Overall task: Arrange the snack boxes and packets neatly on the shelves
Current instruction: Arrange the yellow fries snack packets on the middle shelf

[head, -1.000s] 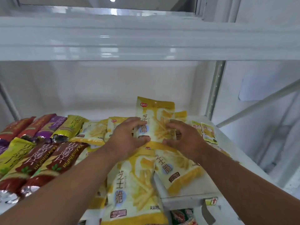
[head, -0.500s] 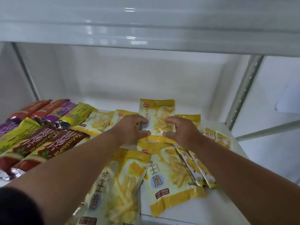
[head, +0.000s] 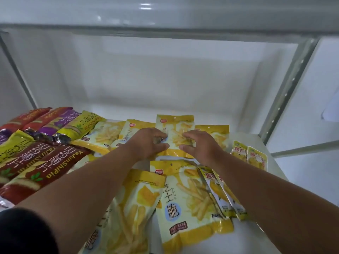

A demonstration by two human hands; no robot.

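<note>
A yellow fries packet (head: 176,125) lies flat near the middle back of the white shelf (head: 256,241). My left hand (head: 146,142) grips its left edge, and my right hand (head: 200,145) holds its right edge with curled fingers. More yellow fries packets lie around it: one behind on the right (head: 217,132), two to the left (head: 108,132), and two large ones in front (head: 190,198). Two slim yellow packets (head: 222,191) lean against my right forearm.
Long red, purple and green snack tubes (head: 42,156) fill the left of the shelf. Two small yellow sachets (head: 251,156) lie near the right edge. Bare shelf shows at the back (head: 139,110). A metal upright (head: 291,85) stands on the right, another shelf overhead.
The view has tilted down and moved closer. Both hands have stayed on the same packet, which now lies flatter and further back on the shelf.
</note>
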